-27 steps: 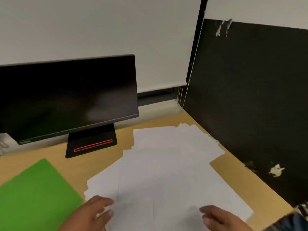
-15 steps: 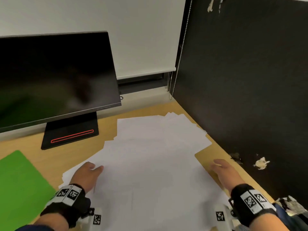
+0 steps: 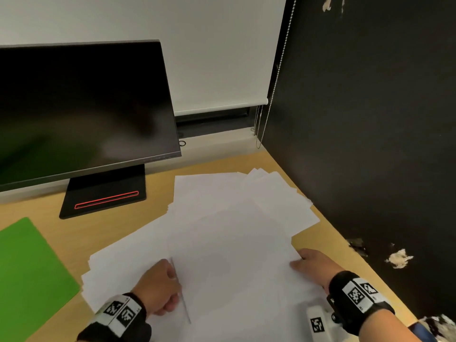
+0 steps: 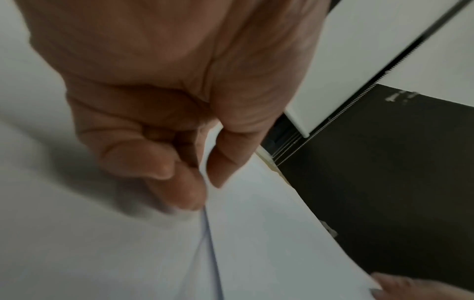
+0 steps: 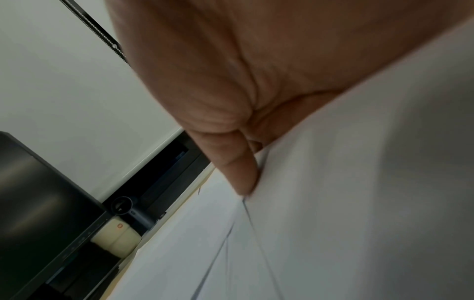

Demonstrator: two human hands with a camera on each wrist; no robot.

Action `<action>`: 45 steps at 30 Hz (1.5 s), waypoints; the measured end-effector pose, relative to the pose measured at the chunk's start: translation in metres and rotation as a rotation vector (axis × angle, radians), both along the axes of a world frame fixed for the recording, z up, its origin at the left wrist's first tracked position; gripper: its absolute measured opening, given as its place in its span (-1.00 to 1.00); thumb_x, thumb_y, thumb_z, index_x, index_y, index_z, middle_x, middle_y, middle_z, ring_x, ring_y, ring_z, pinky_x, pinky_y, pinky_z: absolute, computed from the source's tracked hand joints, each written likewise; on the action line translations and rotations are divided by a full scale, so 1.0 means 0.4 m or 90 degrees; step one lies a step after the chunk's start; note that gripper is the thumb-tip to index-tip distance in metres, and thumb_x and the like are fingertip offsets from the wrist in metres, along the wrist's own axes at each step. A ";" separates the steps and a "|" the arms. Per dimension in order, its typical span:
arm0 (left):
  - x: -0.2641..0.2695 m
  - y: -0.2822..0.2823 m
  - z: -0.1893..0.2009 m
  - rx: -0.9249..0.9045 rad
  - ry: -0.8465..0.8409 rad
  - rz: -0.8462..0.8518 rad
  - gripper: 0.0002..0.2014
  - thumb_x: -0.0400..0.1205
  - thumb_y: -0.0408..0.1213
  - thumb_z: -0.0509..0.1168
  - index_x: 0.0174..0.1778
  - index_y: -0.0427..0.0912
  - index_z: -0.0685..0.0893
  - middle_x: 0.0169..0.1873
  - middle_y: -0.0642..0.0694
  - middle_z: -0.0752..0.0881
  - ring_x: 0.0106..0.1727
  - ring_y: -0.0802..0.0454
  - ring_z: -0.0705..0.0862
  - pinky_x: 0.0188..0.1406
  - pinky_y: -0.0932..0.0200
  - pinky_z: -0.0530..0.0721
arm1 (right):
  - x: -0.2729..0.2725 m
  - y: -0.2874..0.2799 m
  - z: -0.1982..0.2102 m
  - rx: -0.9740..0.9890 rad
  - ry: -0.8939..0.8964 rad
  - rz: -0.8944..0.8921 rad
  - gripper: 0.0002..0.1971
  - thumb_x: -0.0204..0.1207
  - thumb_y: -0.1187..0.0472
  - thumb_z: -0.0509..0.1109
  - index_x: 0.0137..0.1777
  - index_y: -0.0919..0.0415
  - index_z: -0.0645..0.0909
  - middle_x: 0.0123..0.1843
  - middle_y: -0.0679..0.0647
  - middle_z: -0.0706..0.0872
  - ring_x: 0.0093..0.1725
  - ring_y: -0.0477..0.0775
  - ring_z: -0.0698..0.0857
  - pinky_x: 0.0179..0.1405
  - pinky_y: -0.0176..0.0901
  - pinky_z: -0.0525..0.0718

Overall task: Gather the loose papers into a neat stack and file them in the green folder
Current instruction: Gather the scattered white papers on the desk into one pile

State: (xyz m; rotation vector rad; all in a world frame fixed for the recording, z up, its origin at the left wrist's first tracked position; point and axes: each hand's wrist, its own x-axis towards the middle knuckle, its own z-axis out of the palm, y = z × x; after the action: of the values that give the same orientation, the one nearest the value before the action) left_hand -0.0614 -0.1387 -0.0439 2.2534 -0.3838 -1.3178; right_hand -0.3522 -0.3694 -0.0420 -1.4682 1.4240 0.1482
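Note:
Several loose white papers (image 3: 229,230) lie fanned over the wooden desk (image 3: 81,233). The green folder (image 3: 32,275) lies flat and closed at the left, beside the spread. My left hand (image 3: 170,287) is on the near left part of the spread, and the left wrist view shows its thumb (image 4: 225,158) and curled fingers (image 4: 166,172) pinching the left edge of the upper sheets. My right hand (image 3: 304,261) grips the right edge of those sheets. Its thumb (image 5: 241,172) lies on top, and the paper hides the other fingers.
A dark monitor (image 3: 81,109) on a black stand (image 3: 103,196) is at the back left. A black partition (image 3: 370,119) walls the desk's right side, close to the papers. A blind's bead cord (image 3: 276,77) hangs in the back corner.
Both hands lay flat at the sides of the spread before. The left hand has moved right and curled onto the upper sheets' edge. The right hand has closed in on their right edge.

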 end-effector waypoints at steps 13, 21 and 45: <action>0.076 -0.235 -0.006 0.055 -0.314 -0.265 -0.43 0.52 0.10 0.50 0.31 -0.11 0.49 0.27 -0.16 0.66 0.28 -0.21 0.66 0.22 -0.02 0.68 | -0.034 0.002 -0.070 -0.006 -0.096 -0.154 -0.89 0.40 0.24 0.44 -0.12 0.18 0.78 -0.08 0.20 0.88 -0.04 0.34 0.83 0.18 0.25 0.78; 0.059 -0.233 -0.010 0.031 -0.372 -0.310 -0.45 0.59 0.21 0.37 0.32 -0.12 0.54 0.25 -0.12 0.58 0.23 -0.11 0.59 0.14 0.06 0.59 | -0.028 0.037 -0.026 0.129 -0.262 -0.399 -0.59 0.69 -0.12 0.25 0.11 0.21 0.76 0.07 0.27 0.88 0.13 0.35 0.81 0.16 0.18 0.74; 0.340 -0.042 0.013 0.225 -0.367 -0.240 -0.32 0.72 0.27 0.08 0.46 -0.26 0.62 0.36 -0.23 0.70 0.34 -0.24 0.66 0.28 0.01 0.55 | 0.005 0.060 -0.036 0.091 -0.256 -0.258 -0.76 0.64 0.40 0.34 0.21 0.21 0.75 0.07 0.28 0.90 0.11 0.45 0.82 0.21 0.37 0.73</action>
State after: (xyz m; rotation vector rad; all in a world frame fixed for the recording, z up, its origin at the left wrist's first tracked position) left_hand 0.0745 -0.1553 -0.0387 2.9646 -0.8665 -0.9211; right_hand -0.3502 -0.3452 -0.0563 -0.9978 1.3147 -0.2799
